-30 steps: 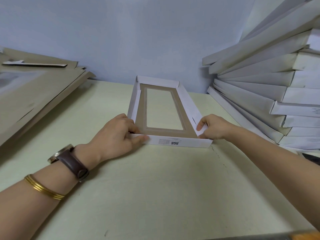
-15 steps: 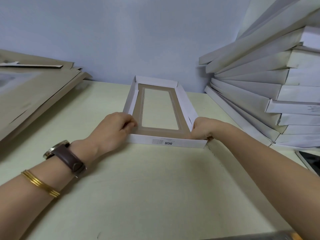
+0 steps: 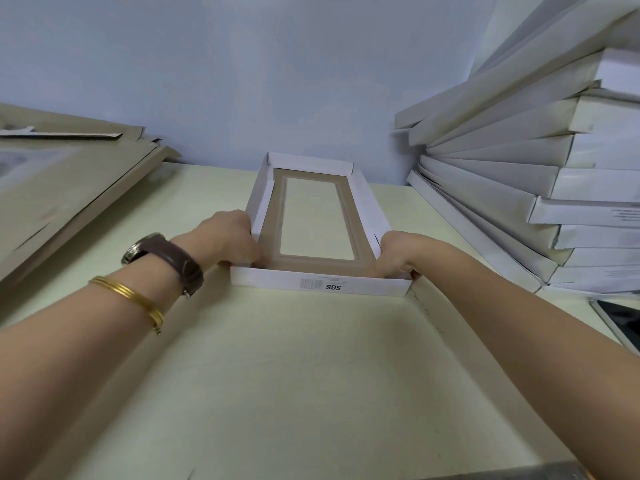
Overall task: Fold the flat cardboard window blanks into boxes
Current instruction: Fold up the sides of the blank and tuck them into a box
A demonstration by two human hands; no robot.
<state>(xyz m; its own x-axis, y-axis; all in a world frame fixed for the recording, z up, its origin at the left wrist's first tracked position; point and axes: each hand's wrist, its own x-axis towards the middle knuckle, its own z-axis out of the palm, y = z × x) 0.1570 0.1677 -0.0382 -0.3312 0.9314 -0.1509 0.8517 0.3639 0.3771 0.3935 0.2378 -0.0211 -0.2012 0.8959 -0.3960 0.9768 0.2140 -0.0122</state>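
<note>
At the far left a pile of flat blanks (image 3: 69, 188) lies brown side up on the table (image 3: 277, 393), so by the look of it plenty of folding is left. Next comes the left hand (image 3: 230, 237), a wristwatch (image 3: 166, 256) on its wrist, its fingers curled down onto the near left corner of the box (image 3: 322, 285); they appear to pinch the side wall to the near wall, though the fingertips are hidden behind the knuckles. The box sits in the middle of the table, its far end close to the room's wall (image 3: 242, 71), with all four white sides raised around the brown frame and clear window in its floor. The near side leans outward a little, so I judge the near corners are being locked and this one is almost finished. The right hand (image 3: 398, 252) grips the near right corner in the same way, fingers curled over the edge. Further right a tall, leaning stack of finished boxes (image 3: 512, 202) suggests much of the job is done, and a dark screen (image 3: 620, 322) lies at the table's edge
</note>
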